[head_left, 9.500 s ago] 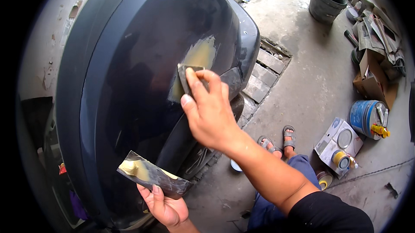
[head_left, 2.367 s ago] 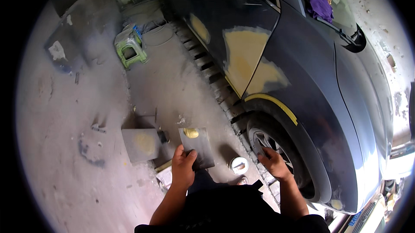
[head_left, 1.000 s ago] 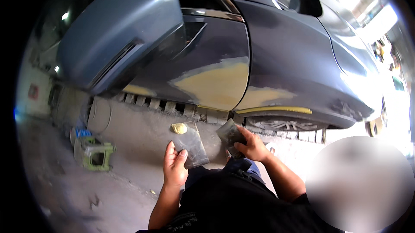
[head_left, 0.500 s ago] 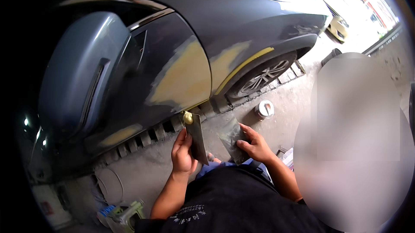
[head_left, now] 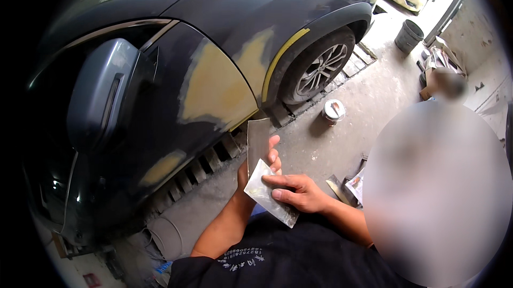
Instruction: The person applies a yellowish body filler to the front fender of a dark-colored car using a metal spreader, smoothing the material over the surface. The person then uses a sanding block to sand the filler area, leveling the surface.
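Observation:
My left hand [head_left: 274, 154] is wrapped round a thin grey rectangular plate [head_left: 258, 137], held upright with its fingers showing along the right edge. My right hand [head_left: 305, 194] grips a pale, scuffed flat spreader [head_left: 261, 183], thumb and forefinger on its face. The spreader overlaps the lower part of the plate and hides it; whether the two touch I cannot tell. Beyond the hands stands a dark grey car with yellowish filler patches on the front door [head_left: 214, 87] and the fender [head_left: 254, 55].
A wing mirror [head_left: 96, 98] juts out at left. Yellow tape [head_left: 279, 60] edges the wheel arch above the front wheel [head_left: 320, 68]. An open can [head_left: 334, 110] stands on the concrete floor, with a dark bucket [head_left: 410, 36] farther off. A large blurred shape covers the right side.
The plate has turned more upright, and the spreader has come left across it. A yellow blob seen on the plate's top corner earlier no longer shows. The whole view has shifted.

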The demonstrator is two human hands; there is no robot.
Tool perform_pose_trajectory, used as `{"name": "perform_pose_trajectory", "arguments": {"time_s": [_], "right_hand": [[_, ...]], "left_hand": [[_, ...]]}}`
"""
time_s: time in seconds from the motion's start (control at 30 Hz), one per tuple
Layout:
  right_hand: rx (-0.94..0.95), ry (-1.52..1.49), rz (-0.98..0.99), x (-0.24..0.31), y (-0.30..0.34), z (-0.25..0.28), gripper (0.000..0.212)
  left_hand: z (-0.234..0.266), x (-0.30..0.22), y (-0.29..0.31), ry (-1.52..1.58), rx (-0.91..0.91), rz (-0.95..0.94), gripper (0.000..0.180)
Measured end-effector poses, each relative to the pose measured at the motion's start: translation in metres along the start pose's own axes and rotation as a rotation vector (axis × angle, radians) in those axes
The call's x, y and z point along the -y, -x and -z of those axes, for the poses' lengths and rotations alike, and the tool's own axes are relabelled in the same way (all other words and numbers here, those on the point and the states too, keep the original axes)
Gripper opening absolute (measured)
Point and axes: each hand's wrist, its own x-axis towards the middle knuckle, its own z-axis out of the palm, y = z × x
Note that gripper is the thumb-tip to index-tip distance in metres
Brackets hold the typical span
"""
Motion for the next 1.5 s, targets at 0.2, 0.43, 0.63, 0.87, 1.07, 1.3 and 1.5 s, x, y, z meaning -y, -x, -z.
{"name": "perform_pose_trajectory", "arguments": {"time_s": [0.2,0.43,0.63,0.87,1.07,1.3,1.5], "right_hand": [[-0.230,-0.170,-0.043,0.031,-0.018,0.008,0.040],[-0.206,-0.001,0.055,0.005,-0.013,-0.029,0.044],[-0.367,0.219,0.304,0.010,-0.024,-0.020,0.043],[-0.431,0.580,0.310,0.000,-0.029,-0.041,0.049],[-0.411,0.688,0.352,0.023,-0.033,-0.021,0.059],[-0.463,0.742,0.240,0.054,-0.026,-0.009,0.067],[-0.532,0.763,0.474,0.057,-0.033,0.004,0.056]], "left_hand": [[0.014,0.000,0.027,-0.131,0.025,0.048,0.058],[0.010,-0.032,0.042,-1.091,-0.362,-0.377,0.052],[-0.009,-0.059,0.057,-1.149,-0.285,-0.688,0.040],[-0.018,-0.072,0.065,-0.768,0.008,-0.483,0.041],[-0.014,-0.080,0.063,-1.259,0.096,-0.425,0.038],[-0.032,-0.105,0.053,-1.758,0.217,-0.464,0.040],[-0.025,-0.098,0.046,-1.860,0.348,-0.068,0.036]]}}
